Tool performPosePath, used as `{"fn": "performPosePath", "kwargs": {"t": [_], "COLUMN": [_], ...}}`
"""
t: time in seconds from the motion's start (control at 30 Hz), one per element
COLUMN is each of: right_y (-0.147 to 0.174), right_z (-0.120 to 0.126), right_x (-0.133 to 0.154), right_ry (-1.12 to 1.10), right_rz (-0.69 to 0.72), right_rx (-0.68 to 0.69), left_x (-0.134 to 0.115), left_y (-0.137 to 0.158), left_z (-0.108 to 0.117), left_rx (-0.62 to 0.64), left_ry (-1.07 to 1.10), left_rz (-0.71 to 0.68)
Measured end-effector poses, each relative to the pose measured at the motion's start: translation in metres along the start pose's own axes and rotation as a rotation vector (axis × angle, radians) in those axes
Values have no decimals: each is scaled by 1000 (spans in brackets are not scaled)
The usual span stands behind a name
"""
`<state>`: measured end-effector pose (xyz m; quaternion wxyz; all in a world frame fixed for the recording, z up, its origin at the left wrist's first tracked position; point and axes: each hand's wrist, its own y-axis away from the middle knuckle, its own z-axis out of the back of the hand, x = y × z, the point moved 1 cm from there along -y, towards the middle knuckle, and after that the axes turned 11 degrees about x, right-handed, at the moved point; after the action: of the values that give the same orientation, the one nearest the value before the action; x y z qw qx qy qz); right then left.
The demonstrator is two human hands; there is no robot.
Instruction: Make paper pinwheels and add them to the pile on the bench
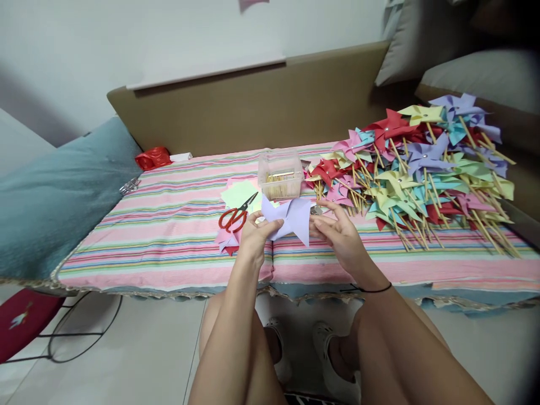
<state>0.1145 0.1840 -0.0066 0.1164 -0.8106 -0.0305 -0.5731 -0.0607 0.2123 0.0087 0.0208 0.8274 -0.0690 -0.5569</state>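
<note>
A purple paper pinwheel (297,216) with folded blades is held up in front of me, without a stick that I can see. My left hand (256,233) pinches it from the left, thumb on its front near the middle. Just off its right edge is my right hand (340,233), index finger raised, thumb pressed against the other fingers; what they hold, if anything, is too small to make out. Red-handled scissors (236,216) lie left of the pinwheel, partly over pale green paper (241,194). Behind it stands a clear plastic box (280,160) of thin golden sticks.
Many finished pinwheels on sticks (422,174) are heaped at the right. Pink and red paper pieces (228,242) lie below the scissors. A red item (152,158) and a white roll (181,157) sit at the back left of the striped cloth (139,230).
</note>
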Motion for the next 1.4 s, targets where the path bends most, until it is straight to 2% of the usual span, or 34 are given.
{"fn": "performPosePath", "kwargs": {"t": [0.1,0.23,0.33,0.53,0.87,1.03,1.2,1.3,1.4], "right_y": [-1,0,3,3,-2,-4,-4,-3,-1], "right_z": [-6,-10,-11,-13,-11,-10,-6,-4,-1], "right_x": [-2,-3,-2,-2,-6,-7,-5,-2,3], "right_ry": [55,186,267,322,308,205,-49,-87,-83], "right_rz": [14,134,216,288,309,243,-27,-159,-214], "right_rx": [-145,-333,-322,-173,-274,-285,-223,-117,-86], "left_x": [3,8,12,13,14,15,14,13,14], "left_y": [3,7,7,8,12,13,13,13,13], "left_z": [-5,-14,-18,-21,-27,-27,-28,-29,-29], "left_rx": [4,-28,-58,-56,3,47,82,105,93], "left_ry": [-33,-46,-53,-66,-71,-88,-124,-142,-153], "left_rz": [20,17,-9,-45,-39,-52,-69,-55,-49]}}
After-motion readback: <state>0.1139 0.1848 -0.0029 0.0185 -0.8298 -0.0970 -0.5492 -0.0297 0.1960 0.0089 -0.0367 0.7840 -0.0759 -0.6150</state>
